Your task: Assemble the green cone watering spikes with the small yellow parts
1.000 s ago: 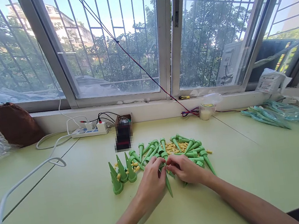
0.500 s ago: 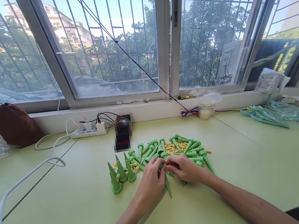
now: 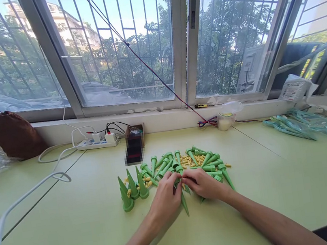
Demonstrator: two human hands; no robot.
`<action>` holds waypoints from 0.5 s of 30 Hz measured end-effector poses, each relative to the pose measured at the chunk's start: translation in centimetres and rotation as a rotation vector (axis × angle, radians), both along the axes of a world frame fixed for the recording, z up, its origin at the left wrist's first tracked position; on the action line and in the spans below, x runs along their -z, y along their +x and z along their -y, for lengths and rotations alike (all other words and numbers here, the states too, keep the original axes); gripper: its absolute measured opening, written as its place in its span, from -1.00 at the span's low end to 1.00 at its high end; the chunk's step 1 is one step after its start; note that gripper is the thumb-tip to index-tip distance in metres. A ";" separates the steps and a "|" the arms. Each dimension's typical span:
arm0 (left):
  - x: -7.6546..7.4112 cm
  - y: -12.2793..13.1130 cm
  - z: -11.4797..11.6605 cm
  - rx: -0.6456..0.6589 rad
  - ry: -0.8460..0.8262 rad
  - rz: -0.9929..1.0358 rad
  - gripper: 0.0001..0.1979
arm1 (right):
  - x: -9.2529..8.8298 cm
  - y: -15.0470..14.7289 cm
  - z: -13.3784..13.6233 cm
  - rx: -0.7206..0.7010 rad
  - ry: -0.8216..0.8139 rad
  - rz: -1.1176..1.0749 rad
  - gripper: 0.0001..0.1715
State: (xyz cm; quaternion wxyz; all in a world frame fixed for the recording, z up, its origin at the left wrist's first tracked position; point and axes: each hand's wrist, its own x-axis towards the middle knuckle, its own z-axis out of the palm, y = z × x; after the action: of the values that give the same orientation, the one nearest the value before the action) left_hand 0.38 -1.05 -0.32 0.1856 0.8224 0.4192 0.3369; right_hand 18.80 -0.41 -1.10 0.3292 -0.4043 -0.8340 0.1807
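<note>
One green spike point(image 3: 184, 205) sits clamped in our left hand point(image 3: 165, 194), tip toward us. Our right hand point(image 3: 205, 184) bunches its fingertips right beside; we can't tell its grip. Just beyond, yellow pegs point(image 3: 198, 160) lie among loose spikes point(image 3: 226, 177); upright spikes point(image 3: 133, 188) stand left.

We look out through wide windows point(image 3: 182, 54) at trees point(image 3: 216, 45) behind bars point(image 3: 132, 12); daylight falls on our pale green table point(image 3: 75, 234).

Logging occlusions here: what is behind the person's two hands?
Beyond the left hand and right hand lie green plastic spikes and small yellow pegs, heaped together. Whatever the hands themselves cover cannot be seen.
</note>
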 end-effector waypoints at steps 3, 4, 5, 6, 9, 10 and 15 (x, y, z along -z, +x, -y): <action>-0.1 0.0 0.0 -0.002 0.019 0.007 -0.79 | -0.1 -0.1 0.0 -0.004 -0.023 -0.005 -0.69; -0.1 0.0 0.0 -0.003 0.023 0.010 -0.79 | -0.2 -0.1 0.0 -0.005 -0.037 -0.012 -0.68; -0.1 0.0 0.0 -0.003 0.024 0.012 -0.79 | -0.2 -0.1 0.1 -0.004 -0.053 -0.021 -0.69; -0.1 0.0 0.0 -0.005 0.023 0.015 -0.79 | -0.3 -0.1 0.1 0.000 -0.071 -0.030 -0.71; -0.2 0.0 0.0 -0.009 0.020 0.017 -0.80 | -0.4 -0.2 0.2 0.008 -0.112 -0.048 -0.75; -0.2 -0.1 0.0 -0.009 0.019 0.013 -0.80 | -0.4 -0.2 0.2 0.007 -0.116 -0.048 -0.75; -0.2 -0.1 0.0 -0.002 0.008 -0.011 -0.80 | -0.4 -0.1 0.3 0.004 -0.070 -0.027 -0.78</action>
State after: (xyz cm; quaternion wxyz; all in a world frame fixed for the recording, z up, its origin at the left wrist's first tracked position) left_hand 0.31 -1.10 -0.14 0.1797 0.8246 0.4198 0.3340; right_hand 18.74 -0.69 -0.75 0.3266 -0.4146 -0.8218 0.2145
